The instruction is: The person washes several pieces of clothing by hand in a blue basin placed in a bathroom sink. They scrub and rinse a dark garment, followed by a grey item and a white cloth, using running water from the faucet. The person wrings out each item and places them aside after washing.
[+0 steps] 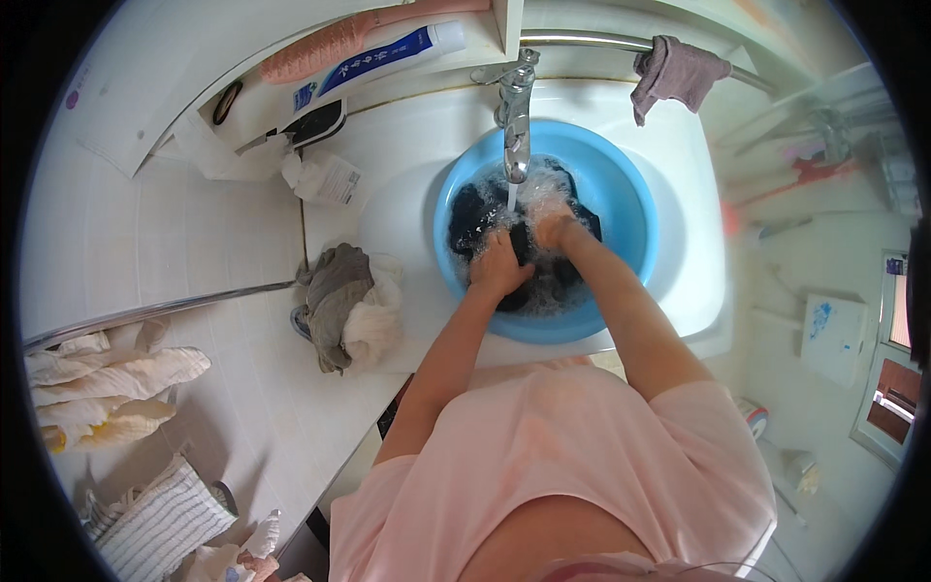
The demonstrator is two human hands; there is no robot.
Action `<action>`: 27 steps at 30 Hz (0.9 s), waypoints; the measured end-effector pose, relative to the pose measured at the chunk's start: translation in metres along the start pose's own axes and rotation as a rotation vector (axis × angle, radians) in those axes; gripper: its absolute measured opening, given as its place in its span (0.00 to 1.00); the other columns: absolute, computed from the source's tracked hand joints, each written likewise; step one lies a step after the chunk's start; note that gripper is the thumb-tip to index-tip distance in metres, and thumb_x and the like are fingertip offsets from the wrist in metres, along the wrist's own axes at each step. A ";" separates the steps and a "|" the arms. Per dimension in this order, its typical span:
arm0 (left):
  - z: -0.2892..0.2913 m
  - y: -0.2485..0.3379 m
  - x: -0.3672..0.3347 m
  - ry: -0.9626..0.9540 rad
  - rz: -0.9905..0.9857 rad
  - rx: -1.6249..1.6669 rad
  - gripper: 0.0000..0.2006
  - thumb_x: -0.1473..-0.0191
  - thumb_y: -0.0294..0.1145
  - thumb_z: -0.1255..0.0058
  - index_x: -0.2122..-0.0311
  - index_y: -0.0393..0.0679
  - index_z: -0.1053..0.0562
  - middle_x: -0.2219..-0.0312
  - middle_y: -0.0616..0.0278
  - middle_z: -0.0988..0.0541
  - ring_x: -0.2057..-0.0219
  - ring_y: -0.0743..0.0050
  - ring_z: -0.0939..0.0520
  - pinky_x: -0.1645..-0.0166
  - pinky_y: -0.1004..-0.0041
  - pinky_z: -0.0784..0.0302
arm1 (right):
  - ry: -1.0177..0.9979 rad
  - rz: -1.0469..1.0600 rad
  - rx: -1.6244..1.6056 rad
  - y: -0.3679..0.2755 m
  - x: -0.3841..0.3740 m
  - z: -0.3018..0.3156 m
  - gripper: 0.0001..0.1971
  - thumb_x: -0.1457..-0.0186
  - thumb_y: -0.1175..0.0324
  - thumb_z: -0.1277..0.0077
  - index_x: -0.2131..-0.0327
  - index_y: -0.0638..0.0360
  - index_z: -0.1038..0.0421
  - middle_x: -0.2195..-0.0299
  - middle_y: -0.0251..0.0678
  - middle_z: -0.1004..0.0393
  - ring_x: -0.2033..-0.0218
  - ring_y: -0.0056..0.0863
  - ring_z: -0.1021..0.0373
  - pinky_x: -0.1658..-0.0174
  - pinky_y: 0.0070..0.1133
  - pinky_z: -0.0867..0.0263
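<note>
A light-blue round basin [639, 209] stands in the white sink, holding bubbly water. Soaked black cloth [470, 215] floats and bunches up in it. My left hand [499, 264] grips a fold of this cloth at the near left, thumb apart on the right side. Farther back, my right hand [551, 221] reaches into the water beside the stream, against the cloth. Splashing and foam hide its fingers. Above the basin a chrome faucet [517, 116] runs, its water falling between and just beyond my hands.
Grey-brown and white cloths [339, 296] hang over the sink's left edge. A toothpaste tube [378, 58] and a black-and-white brush [318, 122] lie at the back left. A mauve cloth [679, 76] drapes over the rail [587, 39]. A striped towel [165, 519] hangs lower left.
</note>
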State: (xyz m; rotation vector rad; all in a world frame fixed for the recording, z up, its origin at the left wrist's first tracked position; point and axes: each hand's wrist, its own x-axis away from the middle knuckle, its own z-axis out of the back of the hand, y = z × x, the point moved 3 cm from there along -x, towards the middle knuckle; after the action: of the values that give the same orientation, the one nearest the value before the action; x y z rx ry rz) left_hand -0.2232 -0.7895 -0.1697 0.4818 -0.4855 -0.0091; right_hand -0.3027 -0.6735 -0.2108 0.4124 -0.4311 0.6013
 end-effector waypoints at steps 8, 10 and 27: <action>0.005 -0.016 -0.028 -0.080 -0.047 -0.020 0.30 0.57 0.46 0.40 0.52 0.35 0.32 0.60 0.43 0.23 0.56 0.47 0.23 0.51 0.62 0.28 | 0.115 0.074 -0.287 0.020 0.023 0.017 0.44 0.61 0.63 0.38 0.39 0.47 0.48 0.39 0.39 0.49 0.36 0.40 0.55 0.38 0.50 0.61; 0.020 -0.014 0.001 -0.111 -0.085 0.200 0.24 0.55 0.40 0.41 0.55 0.35 0.29 0.64 0.52 0.21 0.62 0.61 0.21 0.56 0.66 0.27 | 0.096 0.100 -0.371 0.021 0.055 0.044 0.46 0.62 0.63 0.36 0.38 0.45 0.49 0.39 0.39 0.49 0.37 0.40 0.55 0.38 0.50 0.60; 0.194 0.071 0.127 0.372 -0.783 1.469 0.22 0.58 0.13 0.45 0.53 0.33 0.30 0.58 0.59 0.23 0.57 0.74 0.24 0.50 0.74 0.32 | 0.848 0.375 -1.727 0.057 0.183 0.220 0.25 0.55 0.74 0.45 0.50 0.63 0.35 0.59 0.33 0.27 0.58 0.18 0.34 0.51 0.18 0.39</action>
State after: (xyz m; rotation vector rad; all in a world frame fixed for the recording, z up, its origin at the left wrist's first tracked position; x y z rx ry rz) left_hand -0.2057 -0.8283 0.0690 2.0509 0.1854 -0.3274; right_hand -0.2599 -0.6558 0.0776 -1.5554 -0.0763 0.5076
